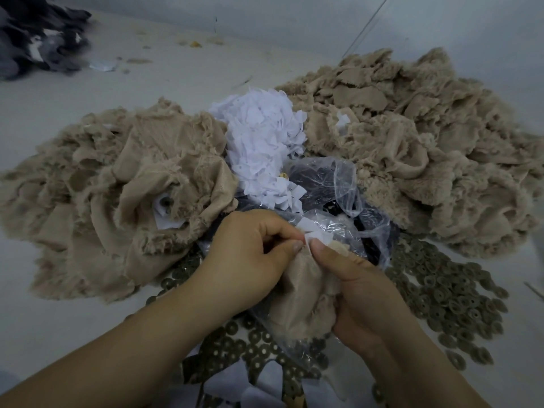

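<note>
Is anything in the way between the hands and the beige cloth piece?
Nothing visible: the right hand grips the cloth piece, and the left hand pinches the white slip at its top.

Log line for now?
left hand pinches white paper slip | right hand grips beige plush piece | plastic bag beneath

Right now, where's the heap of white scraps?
The white scraps sit mid-frame in the head view, between the left fabric pile and the right fabric pile, just behind the clear bag.
</note>
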Motion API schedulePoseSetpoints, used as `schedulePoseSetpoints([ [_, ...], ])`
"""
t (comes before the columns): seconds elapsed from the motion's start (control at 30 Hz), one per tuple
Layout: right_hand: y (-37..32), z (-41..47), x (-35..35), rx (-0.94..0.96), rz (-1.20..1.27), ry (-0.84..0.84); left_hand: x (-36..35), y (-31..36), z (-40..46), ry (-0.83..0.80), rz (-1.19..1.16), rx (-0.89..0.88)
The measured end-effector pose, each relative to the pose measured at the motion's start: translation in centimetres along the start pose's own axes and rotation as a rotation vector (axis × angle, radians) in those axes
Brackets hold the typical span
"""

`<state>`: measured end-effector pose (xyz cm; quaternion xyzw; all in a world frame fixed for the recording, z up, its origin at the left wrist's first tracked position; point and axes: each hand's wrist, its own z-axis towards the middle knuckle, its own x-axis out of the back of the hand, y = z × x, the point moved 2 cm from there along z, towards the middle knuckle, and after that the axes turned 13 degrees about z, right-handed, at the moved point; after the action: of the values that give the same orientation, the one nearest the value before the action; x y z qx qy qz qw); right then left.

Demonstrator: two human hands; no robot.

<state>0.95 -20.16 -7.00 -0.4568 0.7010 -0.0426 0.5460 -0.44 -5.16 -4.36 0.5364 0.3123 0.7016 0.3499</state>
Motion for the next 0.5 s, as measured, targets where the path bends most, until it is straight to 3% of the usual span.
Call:
schedulePoseSetpoints([
  [0.23,0.3,0.1,0.3,0.010,0.030,0.021,0.1,1.1,-0.5,0.099,0.283,-0.183],
  [0.5,0.7,0.1,0.1,0.070,0.037,0.038,-0.3,1.3,-1.2,0.177,0.362,-0.288],
])
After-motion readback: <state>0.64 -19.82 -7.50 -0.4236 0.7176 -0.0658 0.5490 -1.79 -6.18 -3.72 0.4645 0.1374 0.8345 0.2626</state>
